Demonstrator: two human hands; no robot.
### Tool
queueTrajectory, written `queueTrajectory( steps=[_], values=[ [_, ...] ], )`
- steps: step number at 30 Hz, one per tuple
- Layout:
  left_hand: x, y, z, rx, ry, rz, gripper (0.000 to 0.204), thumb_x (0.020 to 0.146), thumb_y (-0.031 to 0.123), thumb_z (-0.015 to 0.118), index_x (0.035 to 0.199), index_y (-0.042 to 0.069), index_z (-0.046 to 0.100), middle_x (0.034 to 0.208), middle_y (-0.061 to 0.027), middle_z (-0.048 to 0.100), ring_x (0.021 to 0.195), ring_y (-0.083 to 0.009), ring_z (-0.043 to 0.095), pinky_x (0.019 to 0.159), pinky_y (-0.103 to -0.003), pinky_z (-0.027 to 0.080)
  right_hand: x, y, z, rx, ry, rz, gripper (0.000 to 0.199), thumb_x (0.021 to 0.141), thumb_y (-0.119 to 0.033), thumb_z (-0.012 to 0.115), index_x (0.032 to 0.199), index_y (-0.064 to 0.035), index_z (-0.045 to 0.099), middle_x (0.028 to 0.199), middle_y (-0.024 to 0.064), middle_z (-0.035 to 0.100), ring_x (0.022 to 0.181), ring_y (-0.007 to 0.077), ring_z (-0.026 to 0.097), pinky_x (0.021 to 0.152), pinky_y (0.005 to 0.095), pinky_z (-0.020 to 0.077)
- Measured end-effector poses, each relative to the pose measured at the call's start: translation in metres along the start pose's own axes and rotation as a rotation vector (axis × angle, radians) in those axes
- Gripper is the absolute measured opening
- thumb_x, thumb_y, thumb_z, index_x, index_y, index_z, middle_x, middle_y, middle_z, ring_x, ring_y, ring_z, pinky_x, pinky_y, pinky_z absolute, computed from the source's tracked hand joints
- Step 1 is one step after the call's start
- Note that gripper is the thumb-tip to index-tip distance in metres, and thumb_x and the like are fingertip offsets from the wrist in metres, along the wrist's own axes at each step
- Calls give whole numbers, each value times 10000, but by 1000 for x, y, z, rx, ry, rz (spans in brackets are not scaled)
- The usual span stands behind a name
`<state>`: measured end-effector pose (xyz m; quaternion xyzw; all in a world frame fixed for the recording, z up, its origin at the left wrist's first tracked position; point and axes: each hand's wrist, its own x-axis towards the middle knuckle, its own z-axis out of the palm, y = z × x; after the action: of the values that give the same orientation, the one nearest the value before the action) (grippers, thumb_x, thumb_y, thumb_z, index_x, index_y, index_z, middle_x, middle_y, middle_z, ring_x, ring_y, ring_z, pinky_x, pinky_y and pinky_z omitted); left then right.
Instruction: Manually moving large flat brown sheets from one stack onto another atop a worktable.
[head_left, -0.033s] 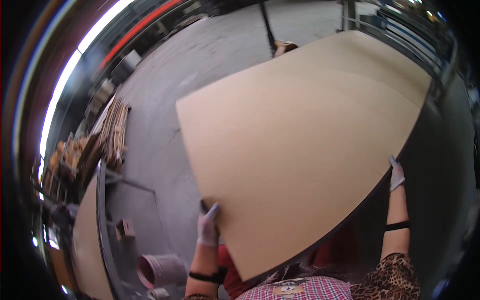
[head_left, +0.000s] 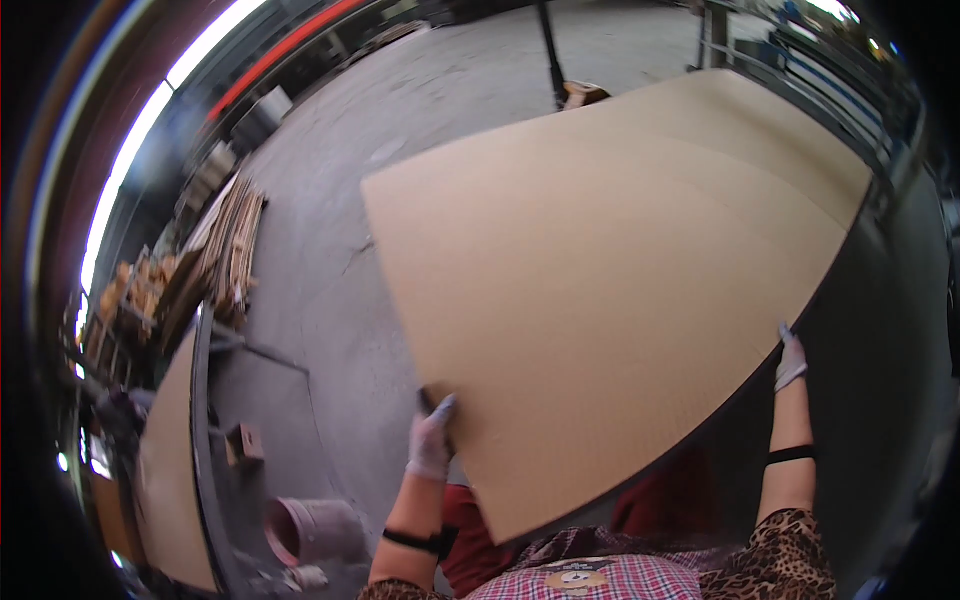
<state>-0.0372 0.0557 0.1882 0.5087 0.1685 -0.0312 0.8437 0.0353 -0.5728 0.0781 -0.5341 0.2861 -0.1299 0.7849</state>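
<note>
A large tan cardboard sheet [head_left: 610,290] spans the middle of the view, its far right part bending in a soft curve. My left hand [head_left: 431,440], in a pale glove, grips the sheet's left edge with the thumb on top; a small dark object shows beside the thumb, too unclear to name. On the near right edge my right hand [head_left: 791,358], also gloved, is closed with its thumb along the border. The fingers under the sheet are hidden on both sides.
At left stands a metal-edged table [head_left: 203,420] with another tan sheet [head_left: 168,470] on it. A pinkish bucket [head_left: 318,530] lies on its side near a small box [head_left: 244,444]. Stacked cardboard [head_left: 228,245] leans farther back. A dark post [head_left: 551,55] and metal frame [head_left: 715,35] stand beyond.
The sheet's left edge and my left hand sit slightly farther right and higher in view. My right hand appears a little lower. Both hands keep their grip.
</note>
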Motion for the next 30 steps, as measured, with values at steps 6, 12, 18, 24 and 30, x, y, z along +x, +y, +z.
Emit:
queueTrajectory(
  steps=[6,12,18,24,30],
  values=[
    [134,-147,-15,250,217,165,506,741,105,643,1177,19,403,1064,-131,527,960,-247,524,796,-320,452,27,110,38,10,221,360,363,805,-250,591,1095,-88,444,1112,128,513,1014,267,484,854,464,397],
    [152,-153,17,949,427,44,609,673,198,714,1161,-14,417,1108,-168,509,969,-273,517,817,-332,439,29,75,28,-181,246,363,404,815,-254,578,1136,-74,414,1172,132,471,1035,275,474,876,458,380],
    [175,-143,28,401,143,-5,643,716,121,668,1253,54,320,1172,-153,475,1000,-270,512,842,-326,434,46,71,34,-221,145,308,558,838,-306,532,1284,-62,300,1338,131,318,1211,296,317,979,469,256],
    [146,-119,66,71,33,-315,674,738,46,639,1286,68,247,1145,-130,496,976,-241,524,778,-353,474,71,72,-1,-390,199,238,691,805,-366,573,1306,-11,257,1327,131,332,1197,279,329,975,419,279],
    [151,-142,63,19,-124,-139,526,757,63,625,1209,77,357,1122,-103,508,984,-232,517,775,-396,478,53,68,10,-215,61,93,627,795,-320,598,1287,-60,308,1278,108,391,1122,270,413,944,422,323]
  ],
)
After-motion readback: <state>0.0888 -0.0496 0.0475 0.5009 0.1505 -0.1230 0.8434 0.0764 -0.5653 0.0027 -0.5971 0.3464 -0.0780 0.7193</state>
